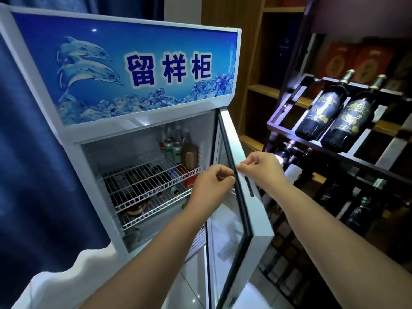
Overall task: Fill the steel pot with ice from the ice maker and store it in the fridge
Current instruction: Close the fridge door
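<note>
You hold the open door (pixel 258 219) of the fridge (pixel 124 63) by its edge.
The fridge stands upright, long axis vertical, the door's free edge pointing toward you; your left hand (pixel 211 181) pinches the black seal (pixel 242 204), your right hand (pixel 260 168) pinches the white edge beside it.

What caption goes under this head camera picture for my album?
At the fridge: left hand and right hand grip the open fridge door; bottles stand on a wire shelf inside.

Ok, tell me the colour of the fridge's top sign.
The sign is blue with pale dolphins, seen in the head view.
</note>
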Tool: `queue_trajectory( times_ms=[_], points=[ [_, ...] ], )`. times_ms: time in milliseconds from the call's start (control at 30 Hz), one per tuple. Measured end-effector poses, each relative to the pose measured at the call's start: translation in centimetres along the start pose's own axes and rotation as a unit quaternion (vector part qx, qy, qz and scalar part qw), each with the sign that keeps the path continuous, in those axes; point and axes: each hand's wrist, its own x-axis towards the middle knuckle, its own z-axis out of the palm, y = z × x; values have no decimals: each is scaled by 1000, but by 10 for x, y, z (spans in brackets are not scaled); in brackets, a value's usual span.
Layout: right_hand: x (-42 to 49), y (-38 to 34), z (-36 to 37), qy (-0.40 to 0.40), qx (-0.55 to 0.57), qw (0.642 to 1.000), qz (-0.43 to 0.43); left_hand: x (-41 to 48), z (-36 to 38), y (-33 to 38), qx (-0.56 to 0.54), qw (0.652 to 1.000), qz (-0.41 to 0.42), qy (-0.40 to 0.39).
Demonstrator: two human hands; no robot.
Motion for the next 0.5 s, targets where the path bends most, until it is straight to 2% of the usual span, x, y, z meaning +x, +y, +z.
queue_trajectory(
  times_ms=[167, 300, 500],
  points=[
    [-3, -36, 46, 1, 42, 999, -3, 9, -51, -10, 4, 1000, -22, -11],
    [1, -66, 82, -5, 64, 998, -14, 11, -103, -19, 30, 997, -39, -55],
    [17, -108, 140, 4, 38, 999, -28, 11, -182, -38, 148, 984, -19, -97]
  ],
)
